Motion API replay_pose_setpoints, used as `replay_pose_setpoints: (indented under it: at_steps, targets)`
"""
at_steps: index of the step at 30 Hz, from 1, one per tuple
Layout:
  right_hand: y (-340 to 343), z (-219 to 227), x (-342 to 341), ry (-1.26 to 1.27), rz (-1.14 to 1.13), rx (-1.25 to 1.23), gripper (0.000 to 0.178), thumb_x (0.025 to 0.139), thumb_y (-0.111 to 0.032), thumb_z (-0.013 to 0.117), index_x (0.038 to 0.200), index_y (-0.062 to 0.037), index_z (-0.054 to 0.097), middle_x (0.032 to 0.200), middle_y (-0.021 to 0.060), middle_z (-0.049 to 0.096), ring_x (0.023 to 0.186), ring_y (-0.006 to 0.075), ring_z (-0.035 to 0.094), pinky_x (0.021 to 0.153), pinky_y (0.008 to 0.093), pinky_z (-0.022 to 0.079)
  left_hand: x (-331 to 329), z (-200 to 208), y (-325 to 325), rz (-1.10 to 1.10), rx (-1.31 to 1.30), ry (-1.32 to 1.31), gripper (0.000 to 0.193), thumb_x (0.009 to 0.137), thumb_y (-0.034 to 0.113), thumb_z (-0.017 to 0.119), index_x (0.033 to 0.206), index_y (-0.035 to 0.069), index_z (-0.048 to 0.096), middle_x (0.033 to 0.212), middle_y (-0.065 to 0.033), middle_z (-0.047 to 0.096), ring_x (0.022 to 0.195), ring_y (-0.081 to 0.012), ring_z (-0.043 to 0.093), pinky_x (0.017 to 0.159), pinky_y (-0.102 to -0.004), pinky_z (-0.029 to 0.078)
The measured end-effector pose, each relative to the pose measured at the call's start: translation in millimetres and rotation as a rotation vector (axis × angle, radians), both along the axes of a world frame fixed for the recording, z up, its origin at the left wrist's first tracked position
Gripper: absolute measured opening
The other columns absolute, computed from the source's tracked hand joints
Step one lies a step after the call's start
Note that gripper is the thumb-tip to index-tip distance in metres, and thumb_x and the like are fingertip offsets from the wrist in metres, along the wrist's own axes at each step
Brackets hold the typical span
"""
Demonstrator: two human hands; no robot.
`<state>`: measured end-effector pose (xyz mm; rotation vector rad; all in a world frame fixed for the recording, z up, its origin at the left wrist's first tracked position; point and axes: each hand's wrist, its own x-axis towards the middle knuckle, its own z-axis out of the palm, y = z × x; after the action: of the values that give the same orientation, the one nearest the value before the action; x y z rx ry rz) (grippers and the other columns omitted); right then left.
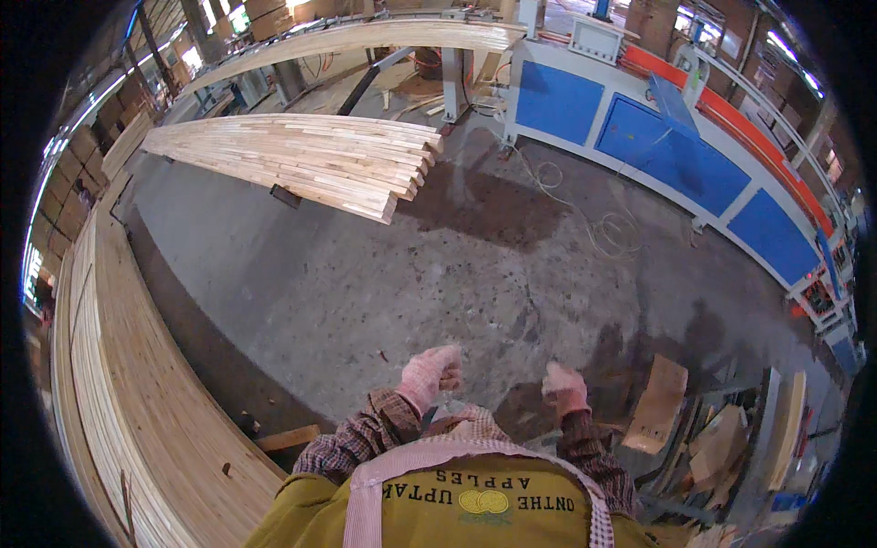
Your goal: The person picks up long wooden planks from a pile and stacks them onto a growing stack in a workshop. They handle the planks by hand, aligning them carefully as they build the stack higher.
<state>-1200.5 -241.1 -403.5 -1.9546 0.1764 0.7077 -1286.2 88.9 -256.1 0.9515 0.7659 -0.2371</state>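
Observation:
My left hand [431, 376], in a pale pink knit glove, is held in front of my body over the concrete floor. Its fingers are curled in, and nothing shows in them. My right hand [565, 387], gloved the same way, hangs a short way to the right with its fingers also folded in. Neither hand touches any object that I can see. Nearest to the right hand lies a brown board [656, 404] by a pile of wood offcuts [717, 447]. Beyond my hands, a stack of long pale wooden strips [301, 157] rests raised off the floor, its near ends uneven.
Long timber [151, 365] is stacked along my left, with a short wood block [288, 438] beside it. A blue and white machine [667, 151] with an orange rail stands at the back right. Thin cable [617, 236] loops on the floor. Another long beam [356, 38] spans the back.

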Motion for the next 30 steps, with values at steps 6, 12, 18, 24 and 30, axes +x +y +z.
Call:
replay_pose_setpoints:
  at_steps: [6,12,18,24,30]
  targets:
    - [89.9,48.1,148.9,0.396,-0.452,0.586,0.029,0.095,-0.023,0.071,0.118,-0.0077,0.064,0.084,0.0119,0.068,0.066,0.0253,0.065,0.055,0.0407,0.052,114.8,-26.5,35.1,0.032,-0.167,0.076,0.029,0.098,0.029,0.068,0.113,0.004,0.064,0.1,-0.0102,0.066,0.086,-0.0258,0.066,0.074,-0.0417,0.057]
    - [179.8,72.4,270.8,0.305,-0.134,0.338,0.04,0.093,-0.04,0.072,0.116,-0.0077,0.069,0.099,0.0068,0.073,0.075,0.0182,0.068,0.062,0.0356,0.053,245.8,-27.4,64.4,0.1,-0.264,0.052,0.027,0.098,0.029,0.068,0.109,0.004,0.064,0.095,-0.0083,0.066,0.083,-0.0252,0.066,0.071,-0.0416,0.057]
    - [211.0,25.2,417.5,0.17,0.153,0.2,0.037,0.095,-0.033,0.071,0.118,-0.004,0.068,0.096,0.0056,0.071,0.078,0.0178,0.066,0.067,0.0325,0.052,395.8,-30.2,106.3,0.103,-0.344,0.074,0.023,0.098,0.027,0.069,0.112,0.009,0.065,0.087,-0.0057,0.065,0.071,-0.0227,0.063,0.064,-0.0384,0.056]
    - [276.5,40.7,512.6,0.253,0.226,0.289,0.038,0.095,-0.032,0.07,0.119,-0.0026,0.069,0.103,0.0045,0.072,0.091,0.0183,0.067,0.079,0.0329,0.053,462.3,-17.5,156.5,0.155,-0.241,0.035,0.031,0.098,0.027,0.069,0.123,0.009,0.063,0.097,-0.0058,0.065,0.077,-0.0187,0.061,0.063,-0.0368,0.055]
    - [339.0,20.8,624.4,0.51,0.327,0.63,0.031,0.101,-0.026,0.06,0.121,-0.002,0.064,0.095,0.0094,0.068,0.088,0.0268,0.068,0.076,0.0381,0.055,494.1,-32.9,187.0,0.298,-0.312,0.008,0.022,0.098,0.028,0.068,0.11,0.01,0.064,0.091,-0.0019,0.061,0.07,-0.0121,0.057,0.058,-0.0287,0.049]
